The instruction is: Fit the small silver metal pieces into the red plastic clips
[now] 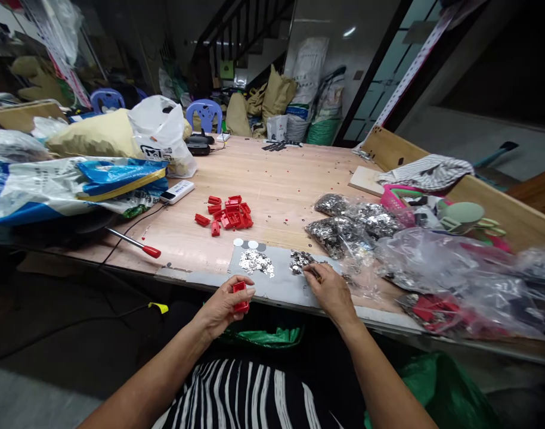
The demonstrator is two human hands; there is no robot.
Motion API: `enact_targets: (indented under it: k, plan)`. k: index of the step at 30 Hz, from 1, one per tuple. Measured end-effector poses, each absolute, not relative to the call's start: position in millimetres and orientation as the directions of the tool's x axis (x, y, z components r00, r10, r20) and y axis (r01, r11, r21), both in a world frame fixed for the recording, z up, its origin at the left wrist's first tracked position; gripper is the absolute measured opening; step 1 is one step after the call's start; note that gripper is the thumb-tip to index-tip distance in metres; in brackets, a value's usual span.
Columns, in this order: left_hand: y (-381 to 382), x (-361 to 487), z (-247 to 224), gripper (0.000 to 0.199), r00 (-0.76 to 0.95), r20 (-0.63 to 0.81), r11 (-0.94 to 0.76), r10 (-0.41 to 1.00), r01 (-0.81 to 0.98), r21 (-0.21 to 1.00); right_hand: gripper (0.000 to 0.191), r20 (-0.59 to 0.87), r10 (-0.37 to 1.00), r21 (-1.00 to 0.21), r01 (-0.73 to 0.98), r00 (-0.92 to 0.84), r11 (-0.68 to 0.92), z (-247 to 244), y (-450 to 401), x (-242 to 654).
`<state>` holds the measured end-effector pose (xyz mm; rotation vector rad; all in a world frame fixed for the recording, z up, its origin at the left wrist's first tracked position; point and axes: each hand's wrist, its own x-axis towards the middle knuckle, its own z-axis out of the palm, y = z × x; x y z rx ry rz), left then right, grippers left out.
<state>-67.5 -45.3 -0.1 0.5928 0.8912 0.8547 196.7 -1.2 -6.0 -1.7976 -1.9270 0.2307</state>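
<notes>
My left hand [223, 305] is closed around a small red plastic box [240, 297] just off the table's front edge. My right hand [330, 292] has its fingertips pinched at a pile of dark metal pieces [300, 261]; what they hold is too small to make out. Left of that pile, a heap of shiny silver pieces [256, 263] lies on a grey mat [279, 280]. Two white discs [253, 244] sit at the mat's back edge. Farther back, a cluster of red plastic boxes [231, 215] rests on the wooden table [263, 179].
Clear bags of metal parts [335, 235] and a pink basket [395, 202] crowd the right side. On the left are a red-handled lever [151, 251], a white device [177, 192] with a cable, and large sacks [93, 134]. A green bag [272, 337] hangs below the front edge.
</notes>
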Motion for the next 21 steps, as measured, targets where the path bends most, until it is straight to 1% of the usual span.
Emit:
enact_targets:
  k: [6, 9, 11, 13, 16, 19, 21]
  plan:
    - [-46, -66, 1, 0.036, 0.392, -0.452, 0.596, 0.801, -0.453, 0.663, 0.015, 0.196, 0.98, -0.227, 0.971, -0.034, 0.079, -8, -3, 181]
    - [-47, -70, 1, 0.035, 0.412, -0.438, 0.6, 0.799, -0.491, 0.632, 0.015, 0.192, 0.981, -0.166, 0.983, -0.04, 0.072, -7, 1, 178]
    - [-47, -72, 1, 0.035, 0.422, -0.429, 0.6, 0.799, -0.511, 0.615, 0.017, 0.197, 0.98, -0.163, 0.985, -0.03, 0.062, -6, 1, 177]
    - [-48, -73, 2, 0.036, 0.429, -0.425, 0.603, 0.797, -0.529, 0.598, 0.018, 0.18, 0.984, -0.188, 0.981, -0.01, 0.045, -4, -1, 177]
    - [-49, -73, 5, 0.047, 0.437, -0.418, 0.604, 0.797, -0.543, 0.584, 0.02, 0.088, 0.996, -0.24, 0.97, -0.014, 0.035, 1, -6, 176]
    - [-49, -73, 7, 0.059, 0.442, -0.394, 0.59, 0.806, -0.54, 0.6, 0.022, 0.032, 0.999, -0.234, 0.972, -0.021, 0.028, 5, -9, 178]
    - [-50, -72, 7, 0.058, 0.435, -0.38, 0.573, 0.816, -0.528, 0.627, 0.019, 0.044, 0.999, -0.235, 0.972, -0.01, 0.021, 7, -10, 180]
